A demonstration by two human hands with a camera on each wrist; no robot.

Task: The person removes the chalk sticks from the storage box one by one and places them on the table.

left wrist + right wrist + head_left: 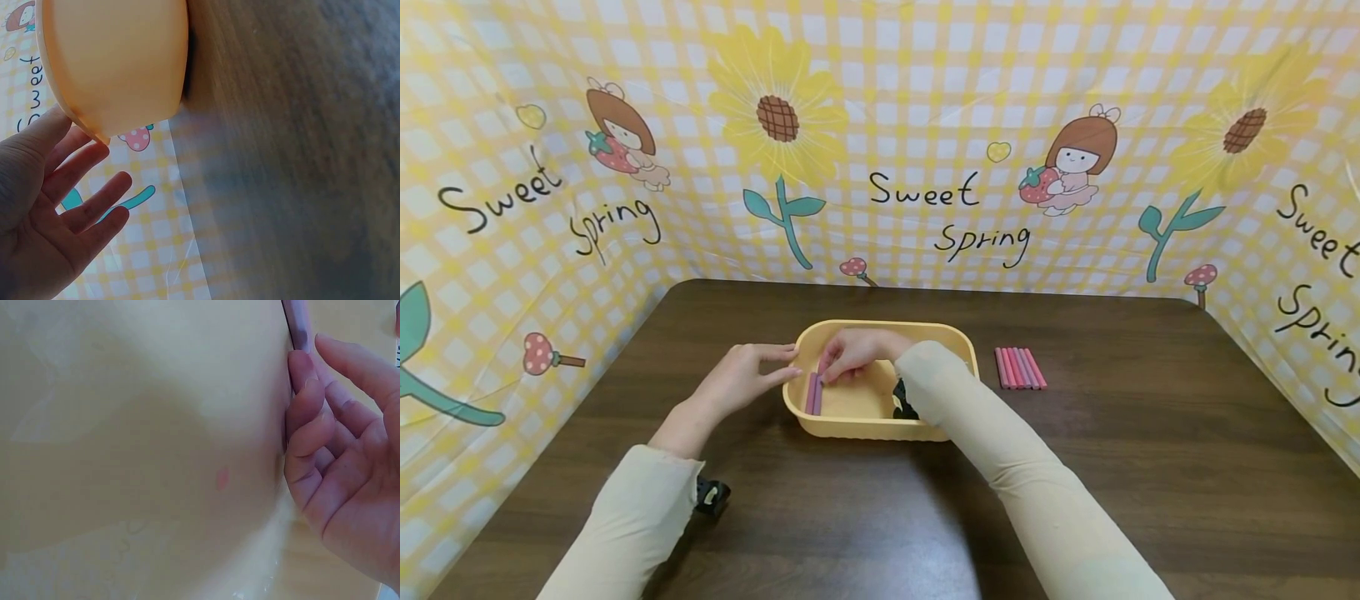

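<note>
A yellow plastic basin (865,429) stands on the table. My left hand (737,379) pinches its left rim between thumb and fingers, while the other fingers stay loose in the left wrist view. Inside the basin, my right hand (853,350) has its thumb and curled fingers at the end of a slim purple stick (297,325), which looks like chalk or a crayon. Purple sticks (814,396) lie side by side along the basin's left end, with an orange edge beside them. My hand partly hides their far ends.
To the right of the basin, a row of several pink and purple sticks (1020,368) lies on the dark wooden table (1112,483). A yellow checked cloth (917,100) with printed flowers stands around the back and sides. A small pink mark (222,479) shows on the basin's floor.
</note>
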